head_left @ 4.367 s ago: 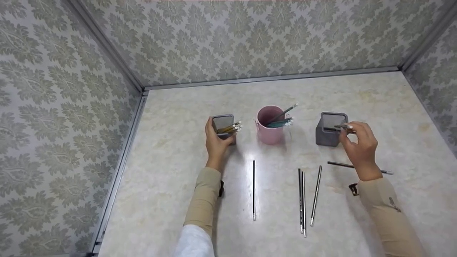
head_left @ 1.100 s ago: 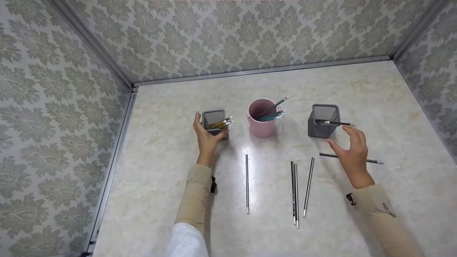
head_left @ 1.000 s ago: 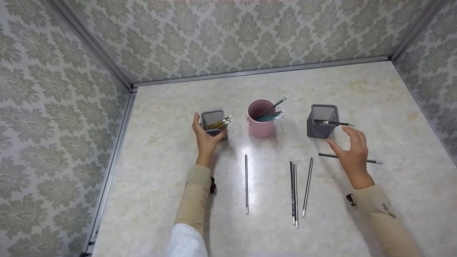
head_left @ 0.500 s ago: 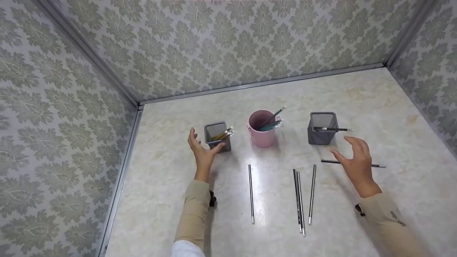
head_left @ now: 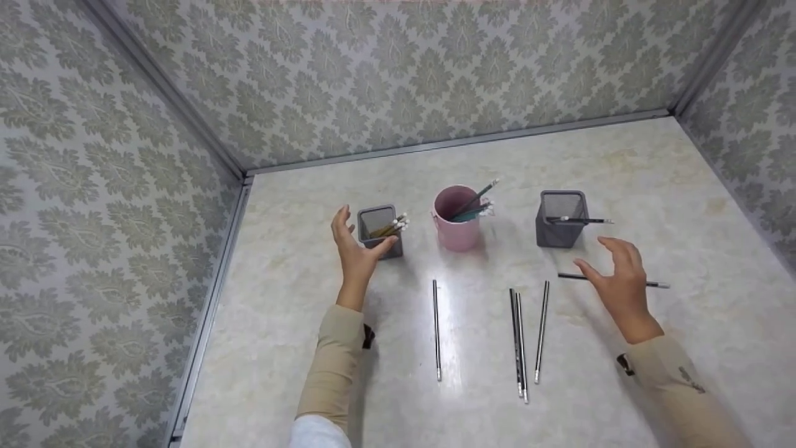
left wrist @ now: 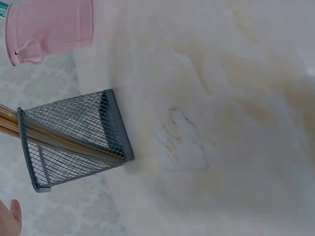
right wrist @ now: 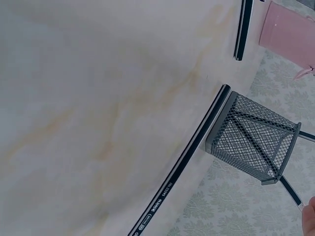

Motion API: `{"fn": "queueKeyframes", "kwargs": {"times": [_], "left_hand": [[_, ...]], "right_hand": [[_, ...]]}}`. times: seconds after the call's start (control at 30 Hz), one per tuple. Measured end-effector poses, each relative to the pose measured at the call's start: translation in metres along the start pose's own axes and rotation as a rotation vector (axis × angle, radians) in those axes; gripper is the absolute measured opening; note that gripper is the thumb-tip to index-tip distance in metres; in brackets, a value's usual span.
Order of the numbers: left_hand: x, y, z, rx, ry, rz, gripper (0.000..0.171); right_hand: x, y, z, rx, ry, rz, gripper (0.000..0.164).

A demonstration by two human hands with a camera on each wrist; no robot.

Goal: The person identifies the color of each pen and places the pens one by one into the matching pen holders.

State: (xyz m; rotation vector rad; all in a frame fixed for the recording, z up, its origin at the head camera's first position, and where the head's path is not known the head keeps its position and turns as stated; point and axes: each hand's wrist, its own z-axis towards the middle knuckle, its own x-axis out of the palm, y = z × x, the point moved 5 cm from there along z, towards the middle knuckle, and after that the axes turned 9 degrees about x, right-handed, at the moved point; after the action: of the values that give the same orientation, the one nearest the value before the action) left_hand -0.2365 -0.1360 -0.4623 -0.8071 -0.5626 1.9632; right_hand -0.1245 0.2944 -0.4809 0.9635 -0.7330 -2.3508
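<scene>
My left hand (head_left: pixel 356 260) stays spread beside the left grey mesh pen cup (head_left: pixel 376 218), its thumb overlapping the near rim in the head view. Yellow pencils (head_left: pixel 387 229) with white erasers lean in that cup. In the left wrist view, a fingertip (left wrist: pixel 16 211) shows apart from the cup. My right hand (head_left: pixel 622 280), thumb and fingers parted with nothing between them, hovers in front of the right mesh pen cup (head_left: pixel 552 235). Two black pencils (head_left: pixel 594 221) cross inside that cup. Under the right hand lies another black pencil (head_left: pixel 575 276), partly hidden by it.
Between the cups stands a pink bucket (head_left: pixel 458 236) with several green pencils (head_left: pixel 476 211). On the near table lie a single black pencil (head_left: pixel 436 330), a pair side by side (head_left: pixel 518 342) and one more pencil (head_left: pixel 542 330). Patterned walls (head_left: pixel 404 87) enclose the table.
My right hand has released a black pencil into the right cup and drawn back towards me. My left hand has loosened from the left cup, its fingers moving off the side.
</scene>
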Motion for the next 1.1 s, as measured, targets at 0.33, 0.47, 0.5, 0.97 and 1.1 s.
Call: {"fn": "queueKeyframes", "kwargs": {"times": [0.33,0.47,0.5,0.97,1.1], "left_hand": [[0.007,-0.033,0.000,0.212,0.087,0.077,0.094],[0.003,-0.044,-0.007,0.373,0.092,0.175,0.084],[0.002,-0.047,-0.010,0.436,0.093,0.204,0.078],[0.016,-0.063,-0.046,0.780,0.207,0.342,0.038],[0.025,-0.064,-0.053,0.801,0.265,0.332,0.034]], "right_hand": [[-0.005,-0.008,-0.004,0.002,-0.013,-0.013,0.055],[-0.007,-0.011,-0.005,0.009,0.001,-0.030,0.056],[-0.008,-0.011,-0.006,0.013,0.008,-0.036,0.056],[-0.014,-0.024,-0.011,0.022,0.053,-0.071,0.051],[-0.013,-0.028,-0.012,0.034,0.058,-0.067,0.049]]}}
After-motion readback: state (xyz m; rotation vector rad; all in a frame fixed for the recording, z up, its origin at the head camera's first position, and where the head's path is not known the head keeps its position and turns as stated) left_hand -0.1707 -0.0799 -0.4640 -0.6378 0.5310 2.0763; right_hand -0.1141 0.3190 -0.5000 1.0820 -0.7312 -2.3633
